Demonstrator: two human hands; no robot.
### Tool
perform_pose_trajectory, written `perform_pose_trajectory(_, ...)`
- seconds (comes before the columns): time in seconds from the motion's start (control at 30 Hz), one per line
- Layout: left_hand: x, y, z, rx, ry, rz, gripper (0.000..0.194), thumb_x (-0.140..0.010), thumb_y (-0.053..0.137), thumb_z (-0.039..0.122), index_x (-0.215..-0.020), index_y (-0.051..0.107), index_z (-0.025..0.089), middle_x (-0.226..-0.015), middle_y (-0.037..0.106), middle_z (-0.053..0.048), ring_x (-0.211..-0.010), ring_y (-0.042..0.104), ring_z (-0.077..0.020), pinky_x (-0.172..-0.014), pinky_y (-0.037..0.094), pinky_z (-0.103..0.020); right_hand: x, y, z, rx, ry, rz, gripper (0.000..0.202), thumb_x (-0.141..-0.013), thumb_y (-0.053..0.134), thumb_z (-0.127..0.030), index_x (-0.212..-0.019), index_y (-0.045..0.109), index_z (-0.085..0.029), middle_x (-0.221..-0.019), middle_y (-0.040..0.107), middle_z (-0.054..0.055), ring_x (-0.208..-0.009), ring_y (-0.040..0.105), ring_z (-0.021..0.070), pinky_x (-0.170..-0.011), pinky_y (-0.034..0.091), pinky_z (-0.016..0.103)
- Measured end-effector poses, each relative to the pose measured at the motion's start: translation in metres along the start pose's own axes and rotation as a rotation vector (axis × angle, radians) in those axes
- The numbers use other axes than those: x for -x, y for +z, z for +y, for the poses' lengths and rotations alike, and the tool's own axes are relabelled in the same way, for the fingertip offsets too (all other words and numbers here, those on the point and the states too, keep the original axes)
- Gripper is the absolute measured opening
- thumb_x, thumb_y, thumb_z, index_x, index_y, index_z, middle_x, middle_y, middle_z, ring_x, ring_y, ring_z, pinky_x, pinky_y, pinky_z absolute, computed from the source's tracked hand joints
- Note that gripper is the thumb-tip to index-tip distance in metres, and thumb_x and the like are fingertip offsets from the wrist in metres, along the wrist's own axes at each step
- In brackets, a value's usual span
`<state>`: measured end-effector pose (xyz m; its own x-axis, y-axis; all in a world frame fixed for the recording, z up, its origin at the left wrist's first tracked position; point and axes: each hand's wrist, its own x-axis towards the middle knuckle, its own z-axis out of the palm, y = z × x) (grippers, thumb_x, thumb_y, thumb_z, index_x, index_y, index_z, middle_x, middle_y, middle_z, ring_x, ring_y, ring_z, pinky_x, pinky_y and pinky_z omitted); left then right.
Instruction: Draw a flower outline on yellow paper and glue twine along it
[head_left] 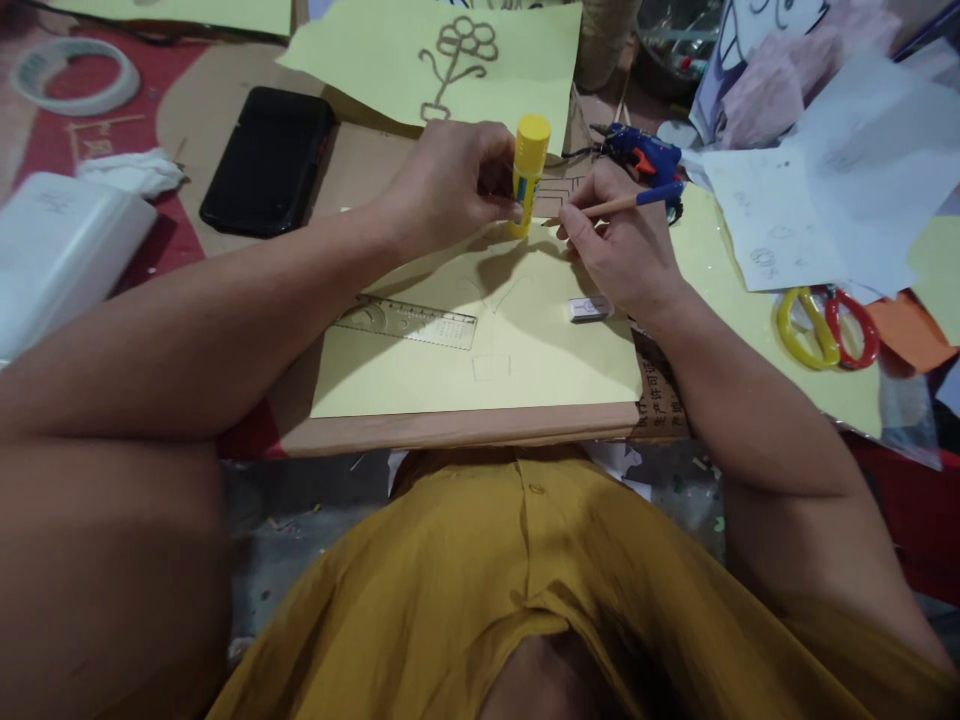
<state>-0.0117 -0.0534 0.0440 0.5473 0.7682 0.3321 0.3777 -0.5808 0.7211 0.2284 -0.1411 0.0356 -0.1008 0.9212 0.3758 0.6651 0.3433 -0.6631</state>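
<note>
My left hand [457,188] grips a yellow glue stick [531,155], which stands upright on a pale yellow sheet [555,365]. Just right of it, my right hand [622,235] holds a pencil [619,205], its tip close to the base of the glue stick. Faint curved lines and a small drawn box show on the sheet. A clear ruler [420,323] lies on the sheet's left part, and a white eraser [589,309] rests below my right hand. Behind my hands is another yellow sheet [517,60] bearing a flower drawing.
At the left are a black phone [268,160], a tape roll [75,77] and a white case [71,250]. A blue glue gun [643,152] lies behind my right hand. Scissors [825,330] and white papers [832,190] are at the right.
</note>
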Motion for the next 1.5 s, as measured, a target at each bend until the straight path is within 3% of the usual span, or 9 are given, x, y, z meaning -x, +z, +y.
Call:
perform_pose_trajectory(0.17,-0.004,0.004,-0.007,0.088,0.018,-0.01,0.022,-0.073,0.091,0.037,-0.088,0.076,0.034,-0.087,0.082,0.001,-0.08,0.071,-0.0215,-0.072,0.055,-0.038,-0.004,0.007,0.007,0.056,-0.057,0.035,0.041,-0.112,0.066,-0.065,-0.095,0.061,-0.029,-0.091,0.072,0.007,-0.1,0.076,0.0335,-0.089,0.067,0.055)
perform_pose_trajectory(0.4,-0.005,0.003,-0.007,0.038,0.007,0.016,0.02,-0.07,0.09,0.033,-0.085,0.077,0.034,-0.085,0.084,0.001,-0.077,0.071,-0.0219,-0.07,0.055,-0.041,-0.007,0.012,0.014,0.046,-0.093,0.012,0.045,-0.114,0.061,-0.07,-0.101,0.066,-0.027,-0.091,0.072,0.006,-0.099,0.077,0.0304,-0.09,0.068,0.051)
perform_pose_trajectory(0.63,-0.005,0.001,-0.006,0.007,0.03,0.003,0.021,-0.073,0.091,0.034,-0.09,0.078,0.036,-0.085,0.083,0.003,-0.075,0.068,-0.0212,-0.075,0.057,-0.041,-0.013,0.013,0.011,0.153,-0.123,0.032,0.025,-0.11,0.067,-0.044,-0.091,0.062,-0.029,-0.088,0.074,0.007,-0.09,0.071,0.0296,-0.091,0.062,0.052)
perform_pose_trajectory(0.77,-0.006,0.003,-0.006,0.028,0.0,-0.002,0.023,-0.072,0.088,0.026,-0.093,0.079,0.03,-0.088,0.082,0.0,-0.082,0.071,-0.0224,-0.077,0.056,-0.04,-0.016,0.013,0.01,0.185,-0.116,0.022,0.029,-0.108,0.069,-0.049,-0.088,0.06,-0.03,-0.088,0.073,0.006,-0.091,0.068,0.0296,-0.087,0.06,0.048)
perform_pose_trajectory(0.97,-0.008,0.004,-0.008,0.09,0.041,-0.013,0.026,-0.066,0.089,0.03,-0.088,0.077,0.037,-0.087,0.083,0.001,-0.077,0.069,-0.0236,-0.073,0.054,-0.042,-0.017,0.012,0.001,0.164,-0.051,-0.026,0.023,-0.102,0.069,-0.028,-0.085,0.054,-0.031,-0.091,0.075,0.006,-0.088,0.068,0.0281,-0.086,0.058,0.047)
perform_pose_trajectory(1.27,-0.002,0.001,0.006,0.048,-0.014,0.003,0.028,-0.071,0.085,0.01,-0.095,0.081,0.024,-0.094,0.084,-0.004,-0.084,0.073,-0.0227,-0.075,0.05,-0.037,-0.017,0.011,0.004,0.168,-0.073,-0.03,0.034,-0.107,0.072,-0.047,-0.083,0.054,-0.031,-0.083,0.069,0.006,-0.082,0.065,0.0279,-0.085,0.061,0.047)
perform_pose_trajectory(1.37,-0.005,0.003,0.002,0.02,-0.021,0.014,0.027,-0.069,0.089,0.013,-0.089,0.081,0.029,-0.088,0.084,-0.001,-0.081,0.071,-0.0218,-0.074,0.052,-0.039,-0.015,0.011,0.003,0.159,-0.074,-0.044,0.037,-0.108,0.072,-0.05,-0.083,0.053,-0.031,-0.082,0.068,0.005,-0.084,0.066,0.0281,-0.087,0.061,0.048)
perform_pose_trajectory(1.5,-0.009,0.003,-0.003,0.011,0.001,0.006,0.029,-0.064,0.093,0.021,-0.081,0.077,0.037,-0.083,0.082,0.003,-0.075,0.068,-0.0215,-0.073,0.055,-0.041,-0.011,0.011,0.0,0.155,-0.101,-0.021,0.034,-0.108,0.068,-0.05,-0.083,0.055,-0.031,-0.08,0.07,0.005,-0.075,0.063,0.0262,-0.076,0.06,0.046)
